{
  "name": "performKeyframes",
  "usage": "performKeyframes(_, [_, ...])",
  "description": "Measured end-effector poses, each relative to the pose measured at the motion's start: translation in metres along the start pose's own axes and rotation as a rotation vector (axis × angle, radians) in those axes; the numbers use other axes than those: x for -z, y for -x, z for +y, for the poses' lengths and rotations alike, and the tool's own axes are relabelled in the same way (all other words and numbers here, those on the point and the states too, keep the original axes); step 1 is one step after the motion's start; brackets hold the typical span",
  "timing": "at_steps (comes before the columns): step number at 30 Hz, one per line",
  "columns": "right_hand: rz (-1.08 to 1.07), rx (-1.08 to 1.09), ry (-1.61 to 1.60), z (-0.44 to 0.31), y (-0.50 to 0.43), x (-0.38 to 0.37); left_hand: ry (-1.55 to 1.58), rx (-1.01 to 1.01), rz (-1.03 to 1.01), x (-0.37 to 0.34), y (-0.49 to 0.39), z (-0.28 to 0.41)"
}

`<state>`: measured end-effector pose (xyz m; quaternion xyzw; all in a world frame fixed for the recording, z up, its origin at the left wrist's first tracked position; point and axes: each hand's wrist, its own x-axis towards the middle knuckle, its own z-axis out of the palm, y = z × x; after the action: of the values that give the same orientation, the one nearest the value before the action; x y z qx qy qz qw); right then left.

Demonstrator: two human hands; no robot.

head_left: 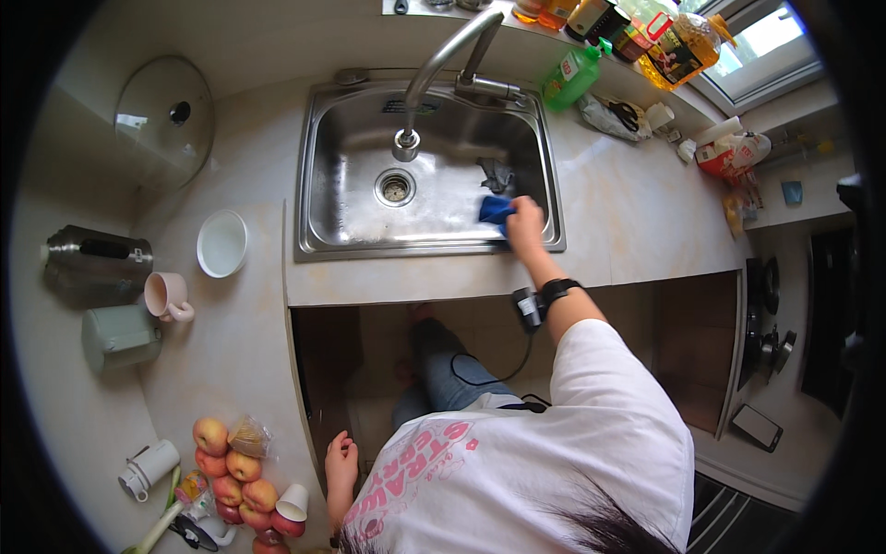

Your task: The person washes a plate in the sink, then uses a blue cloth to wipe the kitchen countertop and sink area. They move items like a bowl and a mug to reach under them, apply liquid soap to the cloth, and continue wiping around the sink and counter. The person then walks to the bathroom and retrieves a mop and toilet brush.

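My right hand [526, 225] grips a blue cloth [495, 209] over the front right part of the stainless steel sink [360, 246]. The hand looks slightly blurred. A wrinkled grey rag [495, 174] lies on the sink floor just beyond the blue cloth. Left of them is the round drain [395, 188], with the curved spout of the metal faucet [450, 52] above it. Down beside my body hangs my left hand [342, 462], loosely curled and holding nothing, near the edge of the left counter [256, 360].
A white bowl [222, 244], a pink mug [168, 296] and several apples [243, 465] stand on the left counter. A glass lid [165, 123] leans against the wall. Right of the sink are a green soap bottle [571, 77] and a plastic bag with scissors [612, 116]. A phone [757, 428] lies far right.
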<state>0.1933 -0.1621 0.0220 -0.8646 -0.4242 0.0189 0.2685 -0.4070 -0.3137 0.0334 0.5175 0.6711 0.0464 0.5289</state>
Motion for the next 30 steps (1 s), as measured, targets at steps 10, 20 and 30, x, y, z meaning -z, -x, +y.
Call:
performKeyframes(10, [-0.213,-0.038,0.380,0.092,0.008,0.024,-0.127,-0.042,-0.045,0.004,0.021,-0.012])
performKeyframes(20, [-0.079,-0.109,-0.202,-0.014,0.016,-0.041,-0.232,-0.043,-0.077,0.016,0.008,-0.025])
performKeyframes(30, [-0.193,0.104,-0.209,-0.116,0.049,-0.104,-0.014,-0.081,0.129,0.013,0.023,0.003])
